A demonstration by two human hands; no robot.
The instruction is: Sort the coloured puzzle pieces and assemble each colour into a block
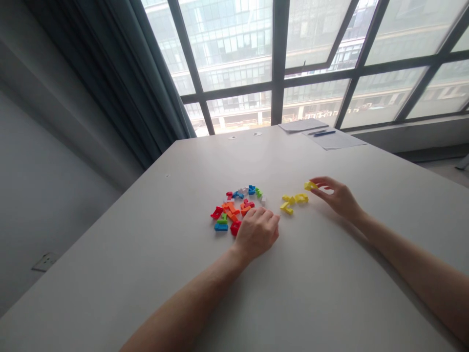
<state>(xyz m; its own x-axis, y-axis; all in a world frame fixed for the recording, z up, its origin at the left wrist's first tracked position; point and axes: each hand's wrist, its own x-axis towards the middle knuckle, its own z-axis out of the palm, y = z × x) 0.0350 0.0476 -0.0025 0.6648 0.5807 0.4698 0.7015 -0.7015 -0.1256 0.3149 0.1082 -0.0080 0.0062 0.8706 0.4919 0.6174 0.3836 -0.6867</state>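
Note:
Between the thumb and fingers of my right hand (335,195) is a yellow plastic block (309,186), held just above the table. Several more yellow blocks (288,199) lie to its left in a small group. My left hand (258,230) rests palm down at the near right side of a mixed pile, its fingers curled and their tips hidden from me. In that pile are orange blocks (230,211), a red block (217,212), a blue block (221,227), green ones (222,219) and white ones. Another red block (235,227) touches or nearly touches my left hand.
The white table (176,264) spreads out around both hands. Paper sheets (337,140) with pens (324,133) on them lie at its far right edge. Beyond stand large windows (234,49), with a dark curtain (110,73) at the left. A wall socket (46,261) is low on the left.

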